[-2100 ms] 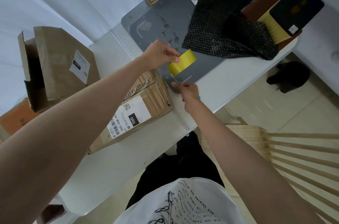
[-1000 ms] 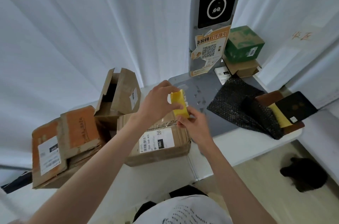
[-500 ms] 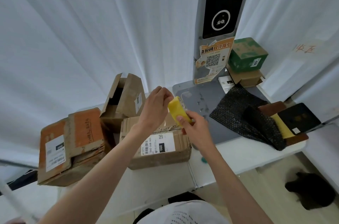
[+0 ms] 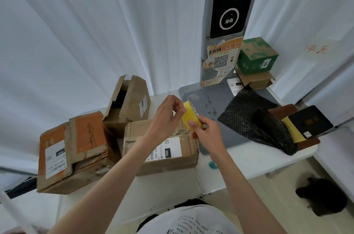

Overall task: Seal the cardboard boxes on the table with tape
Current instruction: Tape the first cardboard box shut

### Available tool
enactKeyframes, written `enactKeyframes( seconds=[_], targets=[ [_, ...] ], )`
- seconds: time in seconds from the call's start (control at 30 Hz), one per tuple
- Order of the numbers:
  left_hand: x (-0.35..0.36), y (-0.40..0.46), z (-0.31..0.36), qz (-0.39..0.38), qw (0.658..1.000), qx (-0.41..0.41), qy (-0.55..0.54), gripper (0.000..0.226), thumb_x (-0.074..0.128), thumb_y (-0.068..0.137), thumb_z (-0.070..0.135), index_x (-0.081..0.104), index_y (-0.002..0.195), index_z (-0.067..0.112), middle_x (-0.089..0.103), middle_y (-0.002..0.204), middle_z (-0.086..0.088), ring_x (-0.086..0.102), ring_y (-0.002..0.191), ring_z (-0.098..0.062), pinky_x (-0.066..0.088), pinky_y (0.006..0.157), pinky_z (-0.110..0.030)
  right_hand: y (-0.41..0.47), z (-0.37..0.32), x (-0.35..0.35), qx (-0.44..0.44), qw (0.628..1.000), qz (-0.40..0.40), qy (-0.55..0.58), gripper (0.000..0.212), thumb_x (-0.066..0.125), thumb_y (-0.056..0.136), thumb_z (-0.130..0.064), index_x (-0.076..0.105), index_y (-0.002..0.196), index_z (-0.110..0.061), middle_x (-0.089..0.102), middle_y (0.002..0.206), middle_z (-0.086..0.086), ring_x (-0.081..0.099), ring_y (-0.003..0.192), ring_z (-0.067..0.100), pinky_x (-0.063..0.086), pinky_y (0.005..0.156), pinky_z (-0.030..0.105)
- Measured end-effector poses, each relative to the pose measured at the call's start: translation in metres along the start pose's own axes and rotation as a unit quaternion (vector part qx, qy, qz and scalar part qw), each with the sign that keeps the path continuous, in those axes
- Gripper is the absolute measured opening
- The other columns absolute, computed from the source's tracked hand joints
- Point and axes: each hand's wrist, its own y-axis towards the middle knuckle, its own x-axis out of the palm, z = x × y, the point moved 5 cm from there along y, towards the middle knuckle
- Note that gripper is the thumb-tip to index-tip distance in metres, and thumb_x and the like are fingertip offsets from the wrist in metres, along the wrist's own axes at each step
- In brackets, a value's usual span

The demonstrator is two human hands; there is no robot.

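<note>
Since half a second ago both hands have lifted slightly with the tape [image 4: 190,118], and the left hand [image 4: 166,116] has shifted from the roll's side to its upper rim, fingers raised. That hand now pinches at the top edge of the yellow roll with thumb and fingertips; whether it has a loose end of tape I cannot tell. The right hand [image 4: 207,131] grips the roll from below and the near side, its thumb pressed on the yellow face. Held between the two hands, the tape is in the air above the far right corner of the middle box [image 4: 162,149], which sits near the counter's [image 4: 172,191] front edge with its white label facing up. Touching its far side stands a taller box [image 4: 128,103] with flaps open. An orange box [image 4: 72,149] lies toward the counter's left end, just beside the middle one. On the counter's right part, black mesh [image 4: 254,122] lies on a grey base plate [image 4: 206,103].
</note>
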Motion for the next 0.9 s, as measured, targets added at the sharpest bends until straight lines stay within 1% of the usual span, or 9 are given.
enactKeyframes(
  seconds=[0.17, 0.3, 0.37, 0.4, 0.47, 0.6, 0.77, 0.83, 0.9],
  targets=[
    [0.010, -0.002, 0.002, -0.025, 0.999, -0.020, -0.017, 0.014, 0.059, 0.099, 0.006, 0.052, 0.088, 0.012, 0.058, 0.088, -0.013, 0.053, 0.080, -0.028, 0.040, 0.068, -0.020, 0.002, 0.003, -0.001, 0.007, 1.000, -0.003, -0.010, 0.006, 0.069, 0.095, -0.024, 0.066, 0.091, -0.022, 0.069, 0.077, 0.002, 0.066, 0.059, 0.012, 0.059, 0.068, 0.034],
    [0.004, 0.005, -0.009, 0.017, 0.990, -0.109, -0.089, 0.007, 0.062, 0.099, 0.011, 0.057, 0.095, 0.009, 0.062, 0.087, -0.007, 0.059, 0.074, -0.020, 0.045, 0.069, -0.022, 0.001, 0.000, -0.005, -0.037, 0.999, 0.003, -0.027, 0.009, 0.069, 0.095, -0.021, 0.067, 0.100, -0.013, 0.067, 0.090, 0.006, 0.066, 0.063, 0.008, 0.058, 0.067, 0.030],
    [0.003, 0.008, -0.015, 0.029, 0.983, -0.146, -0.112, 0.008, 0.063, 0.099, 0.014, 0.058, 0.097, 0.008, 0.061, 0.089, -0.001, 0.060, 0.070, -0.014, 0.045, 0.064, -0.016, 0.001, -0.003, -0.006, -0.059, 0.998, 0.003, -0.017, 0.004, 0.070, 0.095, -0.019, 0.066, 0.097, -0.020, 0.064, 0.095, 0.004, 0.066, 0.067, 0.009, 0.059, 0.068, 0.031],
    [0.003, 0.010, -0.016, 0.030, 0.981, -0.154, -0.112, 0.009, 0.063, 0.099, 0.015, 0.059, 0.098, 0.008, 0.061, 0.090, 0.002, 0.059, 0.069, -0.012, 0.044, 0.061, -0.014, 0.001, -0.004, -0.007, -0.066, 0.998, 0.003, -0.014, 0.008, 0.070, 0.095, -0.019, 0.065, 0.095, -0.025, 0.064, 0.095, 0.002, 0.066, 0.068, 0.009, 0.059, 0.068, 0.030],
    [0.006, 0.013, -0.017, 0.031, 0.981, -0.158, -0.111, 0.009, 0.064, 0.098, 0.016, 0.060, 0.099, 0.008, 0.062, 0.092, 0.002, 0.058, 0.069, -0.013, 0.044, 0.063, -0.018, 0.002, -0.005, -0.008, -0.073, 0.997, 0.004, -0.010, 0.012, 0.070, 0.095, -0.021, 0.063, 0.093, -0.030, 0.064, 0.095, 0.000, 0.066, 0.069, 0.008, 0.059, 0.068, 0.027],
    [0.013, 0.018, -0.020, 0.027, 0.979, -0.165, -0.114, 0.009, 0.066, 0.097, 0.018, 0.061, 0.099, 0.011, 0.063, 0.096, 0.000, 0.058, 0.074, -0.015, 0.045, 0.069, -0.025, 0.004, -0.002, -0.011, -0.075, 0.997, 0.003, 0.000, 0.008, 0.069, 0.095, -0.021, 0.063, 0.097, -0.026, 0.063, 0.098, 0.002, 0.067, 0.069, 0.007, 0.058, 0.066, 0.023],
    [0.022, 0.022, -0.030, 0.009, 0.973, -0.190, -0.132, 0.015, 0.069, 0.096, 0.023, 0.062, 0.103, 0.013, 0.062, 0.093, 0.000, 0.061, 0.074, -0.013, 0.045, 0.069, -0.029, 0.008, 0.001, -0.013, -0.073, 0.997, 0.005, 0.004, 0.008, 0.069, 0.095, -0.017, 0.064, 0.100, -0.020, 0.061, 0.099, 0.005, 0.067, 0.074, 0.017, 0.057, 0.064, 0.021],
    [0.023, 0.024, -0.035, -0.009, 0.969, -0.201, -0.145, 0.023, 0.072, 0.094, 0.027, 0.057, 0.109, 0.019, 0.063, 0.097, -0.002, 0.064, 0.074, -0.013, 0.047, 0.067, -0.029, 0.007, 0.003, -0.014, -0.078, 0.997, 0.003, 0.007, 0.007, 0.069, 0.095, -0.016, 0.064, 0.097, -0.021, 0.061, 0.097, 0.004, 0.066, 0.073, 0.015, 0.055, 0.063, 0.019],
    [0.022, 0.027, -0.044, -0.024, 0.963, -0.222, -0.148, 0.039, 0.077, 0.088, 0.038, 0.051, 0.115, 0.025, 0.064, 0.101, -0.003, 0.065, 0.075, -0.013, 0.048, 0.065, -0.027, 0.006, 0.005, -0.015, -0.084, 0.996, -0.002, 0.011, 0.009, 0.068, 0.095, -0.019, 0.063, 0.093, -0.027, 0.063, 0.093, 0.003, 0.067, 0.069, 0.008, 0.055, 0.063, 0.019]
  ],
)
